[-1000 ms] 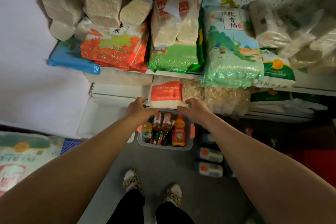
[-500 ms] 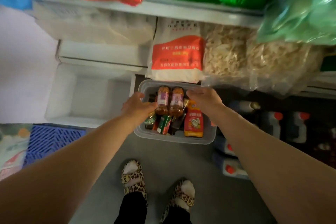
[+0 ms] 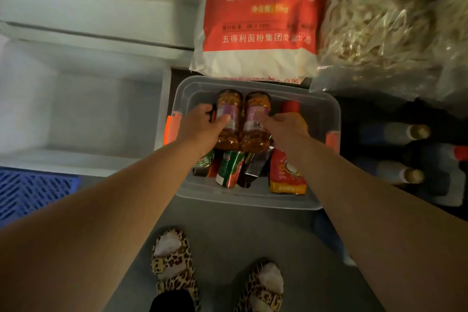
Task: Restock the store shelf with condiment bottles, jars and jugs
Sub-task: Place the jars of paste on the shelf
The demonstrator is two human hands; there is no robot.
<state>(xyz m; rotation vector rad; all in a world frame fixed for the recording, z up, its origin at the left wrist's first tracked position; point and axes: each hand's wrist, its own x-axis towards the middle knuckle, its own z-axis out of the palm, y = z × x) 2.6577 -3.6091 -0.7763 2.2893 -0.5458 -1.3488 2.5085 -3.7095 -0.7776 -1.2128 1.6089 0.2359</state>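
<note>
Hands (image 3: 202, 125) (image 3: 286, 125) grip 2 cylindrical glass jars (image 3: 228, 119) in clear plastic bin (image 3: 326, 109).

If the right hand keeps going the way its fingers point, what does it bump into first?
Most likely the right purple-labelled jar in the clear plastic bin. The right hand points up and left, with its fingertips already at that jar's label. Whether they touch is hard to tell.

One head-worn wide-angle view looks steeply down, close over a clear bin (image 3: 253, 200) and grey floor (image 3: 228, 235).
</note>
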